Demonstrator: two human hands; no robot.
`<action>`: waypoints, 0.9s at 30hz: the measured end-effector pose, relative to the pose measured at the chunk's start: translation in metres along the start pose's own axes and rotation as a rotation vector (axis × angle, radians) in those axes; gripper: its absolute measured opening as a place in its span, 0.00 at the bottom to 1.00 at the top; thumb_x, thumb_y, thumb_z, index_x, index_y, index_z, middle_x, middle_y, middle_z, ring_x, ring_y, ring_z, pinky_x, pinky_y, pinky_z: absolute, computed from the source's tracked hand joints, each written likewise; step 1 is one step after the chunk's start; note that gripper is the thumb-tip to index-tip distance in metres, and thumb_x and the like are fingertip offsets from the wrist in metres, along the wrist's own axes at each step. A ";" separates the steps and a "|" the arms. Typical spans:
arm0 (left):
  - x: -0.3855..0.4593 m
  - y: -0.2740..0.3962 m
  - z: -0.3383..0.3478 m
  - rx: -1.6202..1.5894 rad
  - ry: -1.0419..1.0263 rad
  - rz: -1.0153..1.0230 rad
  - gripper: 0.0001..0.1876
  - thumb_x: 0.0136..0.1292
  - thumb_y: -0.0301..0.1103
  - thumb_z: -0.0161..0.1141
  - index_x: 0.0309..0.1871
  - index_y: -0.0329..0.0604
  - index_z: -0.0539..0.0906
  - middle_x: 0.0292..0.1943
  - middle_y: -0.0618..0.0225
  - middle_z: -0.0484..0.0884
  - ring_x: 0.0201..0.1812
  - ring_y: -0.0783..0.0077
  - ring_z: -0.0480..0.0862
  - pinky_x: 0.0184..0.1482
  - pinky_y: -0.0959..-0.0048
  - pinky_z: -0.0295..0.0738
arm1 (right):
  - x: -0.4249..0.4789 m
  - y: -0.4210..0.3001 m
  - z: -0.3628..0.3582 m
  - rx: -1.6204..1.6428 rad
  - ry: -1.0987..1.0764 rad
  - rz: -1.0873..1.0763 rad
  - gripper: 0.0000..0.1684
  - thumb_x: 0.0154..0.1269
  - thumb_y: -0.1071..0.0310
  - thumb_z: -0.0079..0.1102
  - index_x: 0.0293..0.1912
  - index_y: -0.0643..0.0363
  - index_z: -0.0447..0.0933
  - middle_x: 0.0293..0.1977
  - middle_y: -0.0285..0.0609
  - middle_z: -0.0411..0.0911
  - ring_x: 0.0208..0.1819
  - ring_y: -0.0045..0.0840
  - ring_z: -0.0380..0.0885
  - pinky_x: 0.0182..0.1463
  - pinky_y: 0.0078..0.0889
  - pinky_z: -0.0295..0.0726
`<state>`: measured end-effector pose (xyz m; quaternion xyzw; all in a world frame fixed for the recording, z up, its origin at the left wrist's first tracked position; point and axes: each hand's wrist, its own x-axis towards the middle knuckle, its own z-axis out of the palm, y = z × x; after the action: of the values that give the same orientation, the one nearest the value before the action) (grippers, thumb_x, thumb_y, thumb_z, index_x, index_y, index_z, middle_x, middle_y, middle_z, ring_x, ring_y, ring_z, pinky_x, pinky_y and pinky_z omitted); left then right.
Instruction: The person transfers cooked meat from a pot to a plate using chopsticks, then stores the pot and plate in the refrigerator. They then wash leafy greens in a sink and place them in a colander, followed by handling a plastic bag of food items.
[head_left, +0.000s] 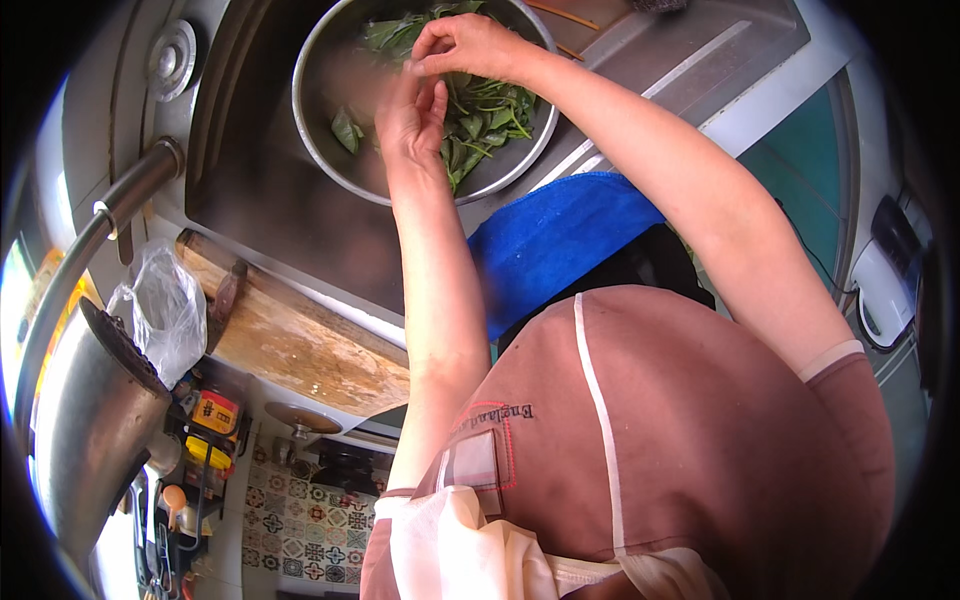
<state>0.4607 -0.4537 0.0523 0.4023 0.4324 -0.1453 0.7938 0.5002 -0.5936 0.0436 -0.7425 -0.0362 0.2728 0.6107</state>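
Observation:
A wide metal basin (300, 105) of green leafy vegetables (487, 124) stands at the sink. Above the leaves, my left hand (411, 124) is raised with its fingers partly curled. My right hand (472, 46) reaches in from the right, its thumb and forefinger brought together at the left fingertips. The fingertips of both hands meet over the basin. Whether a small stem or leaf is between them cannot be made out. One separate leaf (346, 130) lies at the basin's left side, and a blur covers part of that area.
Left of me are a wooden cutting board (300, 337), a clear plastic bag (166, 315) and a metal faucet pipe (139, 180). A blue cloth (562, 232) is near my waist. Thin wooden sticks (566, 15) lie beyond the basin. A white electric kettle (889, 289) is far right.

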 end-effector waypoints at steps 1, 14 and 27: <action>0.002 -0.003 0.001 -0.046 -0.020 -0.027 0.11 0.56 0.31 0.64 0.41 0.41 0.76 0.33 0.66 0.79 0.33 0.73 0.81 0.31 0.80 0.78 | 0.000 0.001 -0.001 0.081 -0.008 0.051 0.15 0.55 0.56 0.62 0.38 0.56 0.78 0.31 0.32 0.79 0.36 0.16 0.77 0.40 0.22 0.73; 0.019 -0.039 0.003 0.261 0.030 0.098 0.13 0.58 0.21 0.57 0.44 0.33 0.67 0.36 0.57 0.75 0.30 0.63 0.82 0.32 0.71 0.84 | 0.006 0.046 0.017 -0.258 0.214 0.284 0.42 0.45 0.49 0.68 0.55 0.65 0.68 0.49 0.54 0.73 0.52 0.37 0.72 0.55 0.31 0.69; 0.047 0.036 0.010 1.843 0.243 0.851 0.10 0.51 0.37 0.62 0.38 0.51 0.83 0.38 0.63 0.79 0.42 0.60 0.77 0.45 0.65 0.72 | -0.011 0.021 0.013 -0.524 0.169 0.254 0.20 0.57 0.57 0.56 0.48 0.52 0.72 0.37 0.52 0.78 0.42 0.42 0.77 0.45 0.44 0.75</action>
<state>0.5144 -0.4334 0.0364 0.9886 0.0515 -0.0857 0.1122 0.4791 -0.5912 0.0262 -0.8936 0.0388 0.2654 0.3600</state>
